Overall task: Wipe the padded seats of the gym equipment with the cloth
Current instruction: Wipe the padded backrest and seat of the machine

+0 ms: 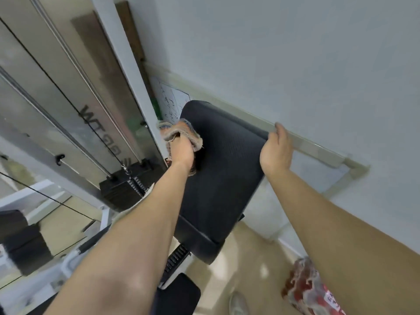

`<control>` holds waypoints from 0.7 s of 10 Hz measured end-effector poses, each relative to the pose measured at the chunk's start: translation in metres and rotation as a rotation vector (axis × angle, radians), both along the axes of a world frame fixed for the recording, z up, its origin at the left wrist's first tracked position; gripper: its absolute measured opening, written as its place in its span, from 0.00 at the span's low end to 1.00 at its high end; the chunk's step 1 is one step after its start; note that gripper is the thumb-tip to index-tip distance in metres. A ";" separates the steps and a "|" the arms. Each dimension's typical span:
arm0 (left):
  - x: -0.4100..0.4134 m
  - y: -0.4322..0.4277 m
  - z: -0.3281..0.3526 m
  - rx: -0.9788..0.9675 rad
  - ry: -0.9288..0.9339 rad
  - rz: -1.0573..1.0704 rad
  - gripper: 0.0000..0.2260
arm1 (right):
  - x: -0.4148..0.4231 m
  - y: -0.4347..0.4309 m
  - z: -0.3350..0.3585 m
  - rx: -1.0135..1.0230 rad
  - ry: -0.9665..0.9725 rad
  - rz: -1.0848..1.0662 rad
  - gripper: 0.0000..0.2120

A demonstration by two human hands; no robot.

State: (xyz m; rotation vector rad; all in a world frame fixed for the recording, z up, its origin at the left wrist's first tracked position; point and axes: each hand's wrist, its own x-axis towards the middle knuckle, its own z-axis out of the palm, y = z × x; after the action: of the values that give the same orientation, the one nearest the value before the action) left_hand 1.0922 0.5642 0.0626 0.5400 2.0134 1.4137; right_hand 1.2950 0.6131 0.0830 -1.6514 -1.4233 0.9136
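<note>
A black padded back pad (222,169) of a gym machine fills the middle of the view. My left hand (181,153) grips a worn orange and grey cloth (181,133) and presses it on the pad's upper left edge. My right hand (276,148) holds the pad's right edge, fingers curled round it. A second black padded seat (179,296) shows at the bottom, partly hidden by my left forearm.
The machine's white frame (127,64), cables and black weight stack (125,189) stand to the left. A grey wall (295,53) with a rail (318,151) runs close behind the pad. A red patterned bundle (311,289) and a shoe (238,303) are on the beige floor.
</note>
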 end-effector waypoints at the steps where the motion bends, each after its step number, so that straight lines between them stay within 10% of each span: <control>1: 0.014 0.041 -0.003 -0.117 0.199 0.008 0.26 | -0.005 0.015 -0.013 -0.050 0.199 0.022 0.21; 5: 0.105 -0.010 -0.066 -0.202 0.943 -0.631 0.33 | -0.005 0.014 -0.012 -0.055 0.350 -0.005 0.26; 7: 0.059 0.059 0.012 -0.035 0.862 -0.280 0.29 | -0.012 0.013 -0.007 -0.046 0.351 -0.054 0.23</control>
State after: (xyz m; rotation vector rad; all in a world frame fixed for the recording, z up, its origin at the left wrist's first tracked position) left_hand 1.1509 0.6231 0.0747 1.5483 2.4382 1.0478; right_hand 1.2832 0.6265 0.0756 -1.4667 -1.1210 1.1482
